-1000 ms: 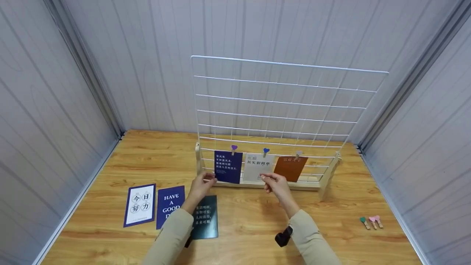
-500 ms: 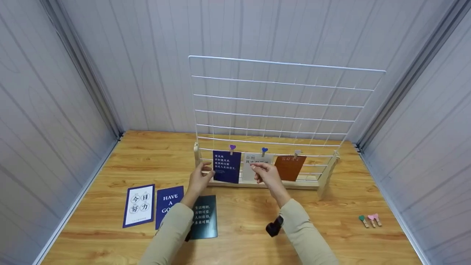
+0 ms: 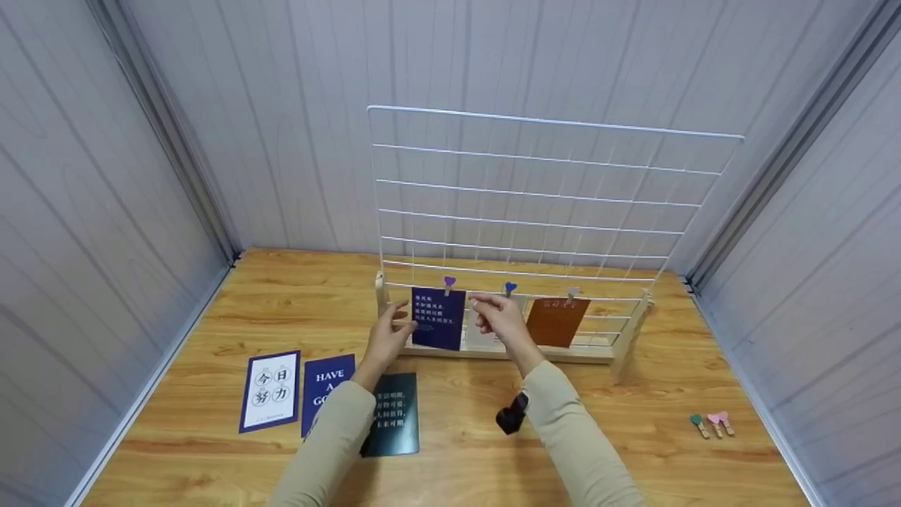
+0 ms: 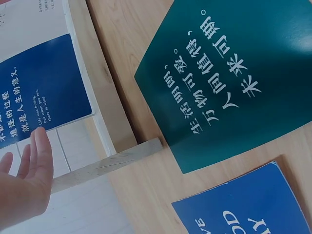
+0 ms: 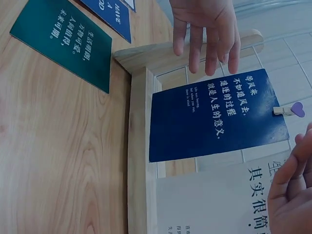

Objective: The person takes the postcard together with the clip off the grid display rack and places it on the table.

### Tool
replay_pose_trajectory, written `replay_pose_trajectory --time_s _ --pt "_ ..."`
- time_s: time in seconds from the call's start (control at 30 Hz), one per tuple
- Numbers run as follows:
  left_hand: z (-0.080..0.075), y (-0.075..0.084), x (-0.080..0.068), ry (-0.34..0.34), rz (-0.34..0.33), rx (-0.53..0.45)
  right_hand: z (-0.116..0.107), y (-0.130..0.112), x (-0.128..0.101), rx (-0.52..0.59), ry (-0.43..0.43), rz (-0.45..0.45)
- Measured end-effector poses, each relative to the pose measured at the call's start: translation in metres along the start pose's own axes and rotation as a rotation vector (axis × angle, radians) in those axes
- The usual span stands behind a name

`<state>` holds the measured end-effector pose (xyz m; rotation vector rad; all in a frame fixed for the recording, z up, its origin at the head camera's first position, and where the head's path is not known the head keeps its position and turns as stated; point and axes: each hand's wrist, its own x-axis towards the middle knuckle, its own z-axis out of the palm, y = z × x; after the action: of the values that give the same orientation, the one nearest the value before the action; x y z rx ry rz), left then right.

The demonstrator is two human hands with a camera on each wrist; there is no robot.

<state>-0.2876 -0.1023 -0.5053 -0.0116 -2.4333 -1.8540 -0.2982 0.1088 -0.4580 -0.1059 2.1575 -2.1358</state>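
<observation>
Nearest on the wooden table (image 3: 211, 429), three cards lie flat, face up, as if waiting: a white card with a blue border (image 3: 268, 390) at the left, a blue card (image 3: 326, 393) with English words beside it, and a dark green card (image 3: 394, 415) partly under the left sleeve. Three small pegs (image 3: 712, 424) lie well apart from them, near the right edge.

Farther away stands a white wire grid (image 3: 549, 204) in a wooden base (image 3: 507, 353). On one of its lower wires three cards hang upright, each held at its top edge by a small heart peg, so that their faces can be read: a navy card (image 3: 438, 318) at the left, a white card (image 5: 219, 200) in the middle and a brown card (image 3: 556, 322) at the right.

The left hand (image 3: 389, 334) is raised just beside the left edge of the navy card. Its fingers (image 5: 204, 46) are straight and a little spread, and it holds nothing; whether the tips touch the card I cannot tell. The right hand (image 3: 498, 318) is lifted in front of the white card, near the navy card's upper right corner. Its fingers are loosely bent and close together, but the pictures do not show if they pinch something.
</observation>
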Motion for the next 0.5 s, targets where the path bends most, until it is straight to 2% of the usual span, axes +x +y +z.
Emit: replay_pose_trajectory --time_s 0.13,0.37,0.5 --pt "0.001 0.002 0.002 0.002 0.005 -0.010 0.004 -0.004 0.005 0.000 -0.015 0.000" --pt "0.006 0.007 0.005 0.022 0.069 0.014 0.014 -0.013 0.007 0.017 -0.007 -0.017" --pt "0.007 0.007 0.005 0.035 0.045 -0.003 0.017 -0.015 0.008 0.001 -0.018 -0.012"
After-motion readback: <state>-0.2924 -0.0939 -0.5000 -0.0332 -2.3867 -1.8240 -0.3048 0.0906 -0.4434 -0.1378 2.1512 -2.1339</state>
